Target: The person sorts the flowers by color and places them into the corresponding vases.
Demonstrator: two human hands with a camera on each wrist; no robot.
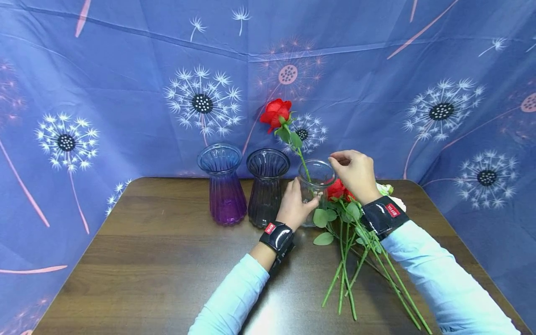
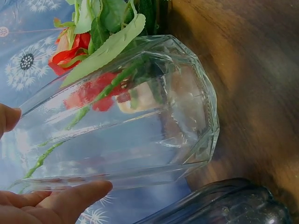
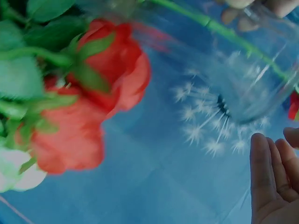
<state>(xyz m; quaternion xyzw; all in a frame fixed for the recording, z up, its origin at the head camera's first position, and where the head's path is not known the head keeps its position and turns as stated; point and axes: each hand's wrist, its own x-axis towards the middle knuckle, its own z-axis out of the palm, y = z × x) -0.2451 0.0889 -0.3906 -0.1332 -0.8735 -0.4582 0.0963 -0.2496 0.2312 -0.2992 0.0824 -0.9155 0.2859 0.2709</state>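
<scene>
My L hand point(image 1: 294, 206) grips the clear vase point(image 2: 154, 135); R hand point(image 1: 356, 174), fingers relaxed, holds nothing at its rim, approx. 2 o'clock. Red rose point(image 1: 276, 115) stands inside, leaning 11 o'clock; top-heavy, so vase could poss. tip if L lets go. Dark vase point(image 1: 264, 200) at 9, purple vase point(image 1: 227, 200) beyond; loose flowers point(image 1: 353, 211) at 4, under R wrist, might snag.

Pale blue sleeves point(image 1: 448, 279); black, glossy wrist straps point(image 1: 374, 222); white-lettered red tags point(image 1: 392, 210).

Dandelion-print cloth point(image 1: 259, 70) behind wooden table point(image 1: 159, 260)
</scene>
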